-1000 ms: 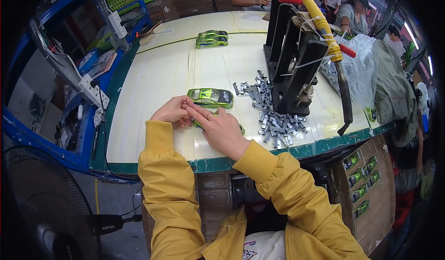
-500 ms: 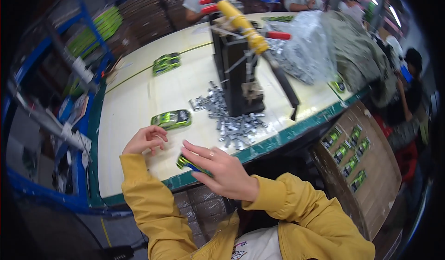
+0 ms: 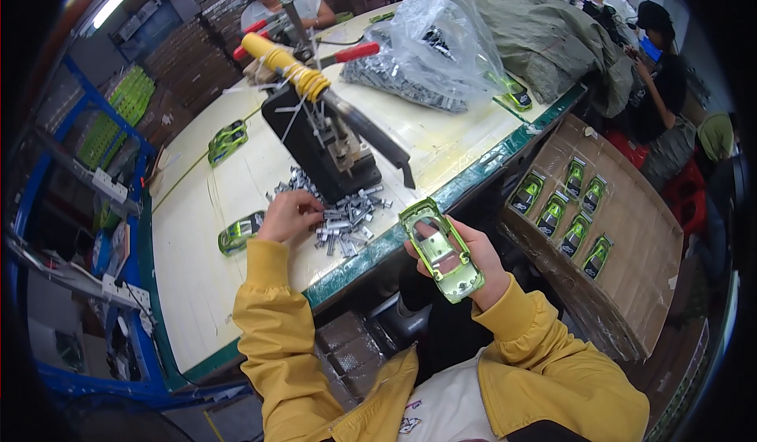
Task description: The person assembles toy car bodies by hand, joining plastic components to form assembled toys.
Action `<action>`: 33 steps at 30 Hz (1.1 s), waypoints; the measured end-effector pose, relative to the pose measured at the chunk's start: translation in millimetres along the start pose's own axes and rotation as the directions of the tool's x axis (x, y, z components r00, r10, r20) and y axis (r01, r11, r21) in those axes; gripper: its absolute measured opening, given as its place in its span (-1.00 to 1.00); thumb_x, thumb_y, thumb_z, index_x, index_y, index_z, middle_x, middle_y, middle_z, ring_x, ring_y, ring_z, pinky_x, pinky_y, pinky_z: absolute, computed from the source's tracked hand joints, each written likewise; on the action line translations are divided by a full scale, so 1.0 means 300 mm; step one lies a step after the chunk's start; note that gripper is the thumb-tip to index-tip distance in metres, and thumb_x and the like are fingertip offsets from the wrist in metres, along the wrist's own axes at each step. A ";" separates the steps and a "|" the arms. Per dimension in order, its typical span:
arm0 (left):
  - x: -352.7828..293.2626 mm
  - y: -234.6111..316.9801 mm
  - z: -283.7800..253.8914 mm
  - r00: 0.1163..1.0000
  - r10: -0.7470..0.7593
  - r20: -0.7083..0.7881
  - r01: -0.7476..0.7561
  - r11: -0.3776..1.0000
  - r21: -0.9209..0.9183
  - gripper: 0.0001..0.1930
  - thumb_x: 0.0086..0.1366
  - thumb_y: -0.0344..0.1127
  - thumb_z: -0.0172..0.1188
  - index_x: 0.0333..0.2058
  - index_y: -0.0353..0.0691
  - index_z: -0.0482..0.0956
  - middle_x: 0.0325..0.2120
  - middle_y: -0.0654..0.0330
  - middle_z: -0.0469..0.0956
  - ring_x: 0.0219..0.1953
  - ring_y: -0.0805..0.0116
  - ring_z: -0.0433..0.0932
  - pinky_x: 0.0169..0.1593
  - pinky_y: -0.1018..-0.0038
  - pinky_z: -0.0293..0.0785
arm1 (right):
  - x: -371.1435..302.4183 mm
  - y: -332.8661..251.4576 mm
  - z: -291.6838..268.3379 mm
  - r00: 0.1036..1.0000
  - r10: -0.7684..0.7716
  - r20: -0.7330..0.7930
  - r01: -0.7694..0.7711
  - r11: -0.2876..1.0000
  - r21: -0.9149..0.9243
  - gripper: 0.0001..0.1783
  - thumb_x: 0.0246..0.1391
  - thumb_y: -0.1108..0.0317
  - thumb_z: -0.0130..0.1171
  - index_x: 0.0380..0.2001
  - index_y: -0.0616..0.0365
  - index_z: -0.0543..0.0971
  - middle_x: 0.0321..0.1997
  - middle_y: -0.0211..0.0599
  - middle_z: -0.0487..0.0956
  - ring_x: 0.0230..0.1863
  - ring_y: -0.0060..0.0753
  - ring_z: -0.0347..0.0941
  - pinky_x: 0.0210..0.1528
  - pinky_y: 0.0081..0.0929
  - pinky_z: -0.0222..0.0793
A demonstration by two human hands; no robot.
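Observation:
A green toy car body shell [image 3: 459,283] lies hollow side up in my right hand [image 3: 489,264], which grips it from below and the right, past the table's front edge. At the small silvery metal pieces [image 3: 347,225] heaped on the table, my left hand [image 3: 290,215] reaches in with its fingertips pinched together. Whatever is between those fingertips is too small and hidden to name. Just left of that hand sits a green and black toy car [image 3: 240,232]. Behind the heap stands a black hand press [image 3: 303,138] with a yellow-wrapped lever.
Another green toy car [image 3: 228,142] is farther back on the table. To the right, a cardboard tray [image 3: 631,284] holds several green cars. A clear plastic bag [image 3: 441,55] of metal pieces and a grey cloth [image 3: 544,32] lie behind. Other people sit across and at right.
My right hand has moved right and turned the car shell hollow side up. My left hand has gone from open above the table to pinching at the metal pieces. The view has shifted.

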State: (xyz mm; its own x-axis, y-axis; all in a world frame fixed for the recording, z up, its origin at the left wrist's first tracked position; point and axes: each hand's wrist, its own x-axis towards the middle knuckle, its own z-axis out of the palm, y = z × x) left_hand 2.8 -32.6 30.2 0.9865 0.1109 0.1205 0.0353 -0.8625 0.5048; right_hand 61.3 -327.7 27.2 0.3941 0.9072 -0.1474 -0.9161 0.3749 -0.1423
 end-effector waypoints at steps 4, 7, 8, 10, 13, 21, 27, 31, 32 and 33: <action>-0.025 -0.056 0.029 0.991 0.001 -0.133 -0.034 0.967 -0.251 -0.89 -0.21 -0.47 0.22 -0.59 -0.26 0.53 -0.71 0.29 0.38 -0.65 0.55 0.31 -0.58 0.63 0.23 | 0.012 -0.024 0.026 0.999 -0.038 0.019 0.038 0.999 0.025 -0.62 0.07 0.24 -0.34 -0.14 0.30 0.24 -0.19 -0.05 0.34 -0.20 -0.12 0.32 -0.34 -0.28 0.38; -0.032 -0.097 0.031 0.981 0.044 -0.189 -0.117 0.914 -0.389 -0.92 -0.17 -0.52 0.18 -0.58 -0.28 0.53 -0.61 0.29 0.40 -0.63 0.60 0.31 -0.61 0.71 0.21 | 0.024 -0.032 0.052 0.997 -0.041 0.058 0.038 0.997 0.061 -0.61 0.08 0.24 -0.36 -0.14 0.32 0.23 -0.17 -0.02 0.33 -0.18 -0.11 0.31 -0.30 -0.27 0.37; -0.029 -0.095 0.031 0.969 0.051 -0.241 -0.167 0.854 -0.493 -0.93 -0.16 -0.52 0.18 -0.58 -0.29 0.52 -0.57 0.27 0.41 -0.63 0.61 0.31 -0.63 0.73 0.21 | 0.031 -0.036 0.053 0.995 -0.041 0.086 0.036 0.998 0.056 -0.61 0.08 0.24 -0.36 -0.14 0.32 0.23 -0.16 -0.02 0.33 -0.17 -0.11 0.31 -0.29 -0.27 0.36; -0.033 -0.093 0.023 0.979 -0.051 -0.197 -0.073 0.817 -0.573 -0.93 -0.14 -0.53 0.16 -0.57 -0.30 0.52 -0.53 0.26 0.41 -0.63 0.60 0.32 -0.64 0.74 0.22 | 0.040 -0.037 0.051 0.993 -0.045 0.109 0.035 0.996 0.086 -0.61 0.08 0.24 -0.37 -0.13 0.32 0.23 -0.15 -0.01 0.32 -0.15 -0.11 0.30 -0.27 -0.26 0.36; -0.032 -0.122 0.028 0.977 -0.154 -0.148 0.009 0.723 -0.691 -0.93 -0.10 -0.53 0.14 -0.55 -0.31 0.51 -0.48 0.23 0.42 -0.63 0.59 0.33 -0.66 0.73 0.25 | 0.041 -0.037 0.075 0.992 -0.061 0.113 0.051 0.995 0.088 -0.61 0.08 0.25 -0.38 -0.13 0.32 0.23 -0.15 -0.02 0.33 -0.15 -0.12 0.30 -0.27 -0.27 0.36; -0.036 -0.149 0.037 0.951 -0.237 -0.197 0.002 0.644 -0.765 -0.95 -0.02 -0.52 0.05 -0.51 -0.35 0.46 -0.58 0.21 0.43 -0.63 0.56 0.34 -0.68 0.70 0.26 | 0.034 -0.041 0.097 0.992 -0.074 0.105 0.064 0.993 0.099 -0.60 0.09 0.23 -0.39 -0.14 0.31 0.23 -0.17 0.00 0.33 -0.16 -0.12 0.30 -0.29 -0.28 0.37; -0.039 -0.153 0.036 0.950 -0.244 -0.194 0.011 0.648 -0.762 -0.96 0.01 -0.49 0.03 -0.52 -0.33 0.44 -0.61 0.21 0.44 -0.66 0.58 0.33 -0.67 0.69 0.25 | 0.025 -0.041 0.099 0.992 -0.062 0.110 0.051 0.994 0.101 -0.60 0.09 0.23 -0.39 -0.13 0.30 0.22 -0.15 -0.01 0.31 -0.16 -0.12 0.29 -0.28 -0.28 0.36; -0.039 -0.171 0.037 0.960 -0.237 -0.146 0.033 0.619 -0.784 -0.94 0.00 -0.46 0.08 -0.52 -0.33 0.46 -0.59 0.21 0.47 -0.61 0.56 0.37 -0.64 0.68 0.26 | 0.021 -0.039 0.101 0.993 -0.045 0.114 0.029 0.990 0.138 -0.60 0.09 0.22 -0.38 -0.11 0.29 0.22 -0.14 -0.05 0.31 -0.12 -0.13 0.26 -0.26 -0.27 0.35; -0.040 -0.171 0.038 0.961 -0.240 -0.141 0.039 0.618 -0.785 -0.94 0.00 -0.45 0.08 -0.52 -0.33 0.45 -0.59 0.21 0.47 -0.61 0.56 0.37 -0.64 0.68 0.26 | 0.021 -0.037 0.103 0.993 -0.044 0.114 0.028 0.990 0.137 -0.60 0.09 0.22 -0.38 -0.11 0.29 0.22 -0.14 -0.05 0.31 -0.12 -0.13 0.26 -0.26 -0.27 0.35; -0.040 -0.171 0.038 0.960 -0.240 -0.142 0.038 0.618 -0.785 -0.94 0.00 -0.45 0.08 -0.52 -0.33 0.45 -0.59 0.21 0.47 -0.61 0.56 0.37 -0.64 0.68 0.26 | 0.022 -0.035 0.104 0.993 -0.039 0.115 0.022 0.989 0.144 -0.60 0.09 0.22 -0.38 -0.11 0.28 0.22 -0.13 -0.07 0.31 -0.12 -0.13 0.26 -0.26 -0.26 0.35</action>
State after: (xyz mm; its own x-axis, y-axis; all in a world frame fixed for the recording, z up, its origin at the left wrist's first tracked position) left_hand -8.9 4.6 -6.8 0.9162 0.3834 0.1163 -0.0665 -0.1408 0.9878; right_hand 71.3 -319.8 58.4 0.4181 0.9080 -0.0278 -0.9084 0.4182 -0.0029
